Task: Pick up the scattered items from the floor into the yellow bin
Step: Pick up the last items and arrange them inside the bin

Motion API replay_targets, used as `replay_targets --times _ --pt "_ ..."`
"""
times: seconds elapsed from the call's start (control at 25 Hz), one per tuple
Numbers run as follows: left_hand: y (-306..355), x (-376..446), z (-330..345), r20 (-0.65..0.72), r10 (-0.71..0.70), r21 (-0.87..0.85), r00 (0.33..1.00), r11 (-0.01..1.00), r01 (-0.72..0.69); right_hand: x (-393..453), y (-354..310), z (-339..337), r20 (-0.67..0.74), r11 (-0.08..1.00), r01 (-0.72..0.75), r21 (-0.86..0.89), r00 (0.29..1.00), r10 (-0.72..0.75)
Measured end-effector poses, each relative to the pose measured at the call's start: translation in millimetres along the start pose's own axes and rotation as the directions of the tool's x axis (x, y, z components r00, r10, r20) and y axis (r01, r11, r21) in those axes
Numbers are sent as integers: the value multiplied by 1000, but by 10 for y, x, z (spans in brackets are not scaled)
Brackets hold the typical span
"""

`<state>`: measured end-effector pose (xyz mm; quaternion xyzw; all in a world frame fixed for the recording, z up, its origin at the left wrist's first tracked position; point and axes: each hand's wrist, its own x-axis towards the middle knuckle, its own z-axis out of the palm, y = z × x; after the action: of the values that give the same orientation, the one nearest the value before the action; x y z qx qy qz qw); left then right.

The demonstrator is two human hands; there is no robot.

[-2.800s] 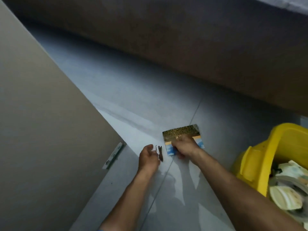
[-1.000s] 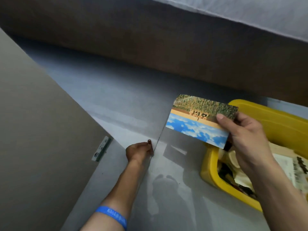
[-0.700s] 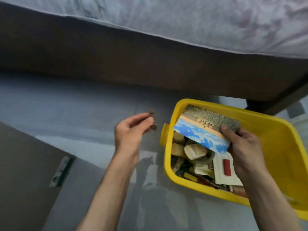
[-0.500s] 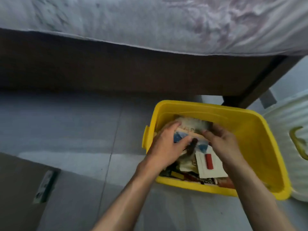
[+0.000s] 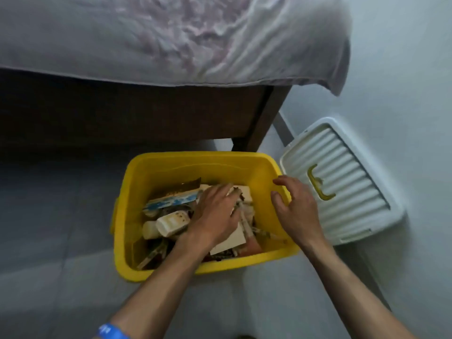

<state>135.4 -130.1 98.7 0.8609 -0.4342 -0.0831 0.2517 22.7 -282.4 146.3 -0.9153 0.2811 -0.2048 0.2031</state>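
The yellow bin [image 5: 171, 167] stands on the grey floor [image 5: 53, 216] just in front of the bed [image 5: 146, 40]; it holds a heap of items, among them a blue-and-white card [image 5: 171, 200] leaning toward its left side, a cream bottle [image 5: 171, 222] lying below the card, and a pale sheet [image 5: 232, 241] nearer the front wall; the left hand [image 5: 216, 214] is inside the bin, palm down, its fingers [image 5: 220, 190] straight and spread, resting on top of the heap and gripping nothing; the right hand [image 5: 297, 209] hovers over the bin's right rim, fingers loosely curved and apart, holding nothing; a blue band [image 5: 110, 331] circles the left wrist; to the right of the bin a white ribbed lid [image 5: 347, 167] with a yellow handle [image 5: 318, 184] lies on the floor near the bed's dark wooden leg [image 5: 259, 123].
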Motion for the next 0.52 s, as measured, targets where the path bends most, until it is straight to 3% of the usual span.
replay_targets --times 0.12,0.28,0.44,0.52 --pt "322 390 42 90 4 80 996 997 -11 368 619 -383 -139 957 -225 -184 970 201" --pt "499 689 90 85 19 169 996 985 -33 521 1269 -655 -71 735 -404 -545 895 439" --pt "485 736 195 96 17 167 995 985 -33 525 1425 -612 -216 640 -541 -546 829 517" --pt "488 734 220 96 0 149 995 989 -14 571 1434 -727 -295 626 -557 -546 827 478"
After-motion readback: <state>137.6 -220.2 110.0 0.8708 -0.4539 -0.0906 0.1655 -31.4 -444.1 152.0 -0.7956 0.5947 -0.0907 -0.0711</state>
